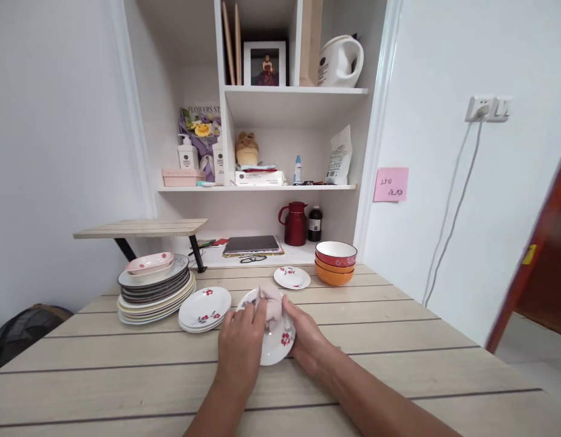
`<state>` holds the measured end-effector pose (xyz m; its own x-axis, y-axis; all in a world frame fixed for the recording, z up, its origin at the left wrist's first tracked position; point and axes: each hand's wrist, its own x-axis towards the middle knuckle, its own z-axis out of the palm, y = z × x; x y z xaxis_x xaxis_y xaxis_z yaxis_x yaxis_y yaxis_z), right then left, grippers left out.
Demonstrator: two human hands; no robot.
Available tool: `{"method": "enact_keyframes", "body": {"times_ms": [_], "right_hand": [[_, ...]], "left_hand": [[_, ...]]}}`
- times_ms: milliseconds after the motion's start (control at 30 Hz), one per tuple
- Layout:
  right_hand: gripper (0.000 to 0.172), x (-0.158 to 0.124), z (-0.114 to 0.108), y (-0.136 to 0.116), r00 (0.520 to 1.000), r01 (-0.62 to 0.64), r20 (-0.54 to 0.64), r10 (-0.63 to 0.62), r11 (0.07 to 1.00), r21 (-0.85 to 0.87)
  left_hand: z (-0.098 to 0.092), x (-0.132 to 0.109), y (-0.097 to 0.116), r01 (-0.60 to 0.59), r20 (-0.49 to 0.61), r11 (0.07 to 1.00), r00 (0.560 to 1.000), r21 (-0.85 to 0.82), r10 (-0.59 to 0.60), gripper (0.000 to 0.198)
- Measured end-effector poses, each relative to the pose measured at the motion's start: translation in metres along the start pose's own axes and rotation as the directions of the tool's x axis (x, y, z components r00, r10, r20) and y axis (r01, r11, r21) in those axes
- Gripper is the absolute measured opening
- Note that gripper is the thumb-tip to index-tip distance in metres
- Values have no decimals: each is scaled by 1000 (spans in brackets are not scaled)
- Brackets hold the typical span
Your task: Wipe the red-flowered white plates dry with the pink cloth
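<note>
A small white plate with red flowers [275, 347] is held tilted above the wooden table [399, 364] between both hands. My left hand [239, 349] grips its left edge, fingers curled round the rim. My right hand [308, 340] presses a pale pink cloth [272, 303] onto the plate's face, fingers closed on it. A short stack of matching flowered plates [204, 308] lies just left of my hands. One more flowered plate [292, 277] lies beyond them.
A tall stack of mixed plates with a pink dish on top [153, 288] stands at the left. Stacked red and orange bowls [336, 262] sit at the back right. Behind are white shelves [289, 187], a red jug [295, 223] and a raised wooden board [141, 228].
</note>
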<state>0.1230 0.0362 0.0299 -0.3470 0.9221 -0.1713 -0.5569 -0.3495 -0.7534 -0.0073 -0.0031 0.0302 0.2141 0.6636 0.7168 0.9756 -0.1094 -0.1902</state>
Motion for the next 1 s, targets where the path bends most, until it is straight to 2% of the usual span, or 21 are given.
{"method": "enact_keyframes", "body": {"times_ms": [133, 333, 467, 600, 767, 900, 1000], "right_hand": [[40, -1, 3, 9, 999, -4, 42, 4, 1000, -7], [38, 11, -7, 0, 984, 20, -177, -20, 1000, -5], [38, 17, -16, -7, 982, 45, -185, -37, 998, 40], [42, 16, -16, -3, 996, -2, -87, 5, 999, 34], [48, 11, -9, 0, 997, -75, 11, 75, 997, 28], [49, 11, -8, -7, 996, -82, 29, 80, 994, 75], [53, 13, -12, -16, 994, -113, 4, 114, 983, 142]], "left_hand": [[-4, 4, -7, 121, 75, 990, 989, 72, -127, 34], [-4, 6, -11, 190, 229, 978, 952, 84, -204, 33], [-6, 5, -6, 142, 249, 990, 960, -26, -131, 31], [-7, 4, -1, 98, 213, 988, 974, -122, -70, 27], [2, 3, 1, 18, 119, 968, 993, -249, 12, 27], [8, 2, 5, -57, 110, 928, 988, -368, 104, 20], [6, 0, 12, -152, 107, 927, 974, -343, 199, 18]]}}
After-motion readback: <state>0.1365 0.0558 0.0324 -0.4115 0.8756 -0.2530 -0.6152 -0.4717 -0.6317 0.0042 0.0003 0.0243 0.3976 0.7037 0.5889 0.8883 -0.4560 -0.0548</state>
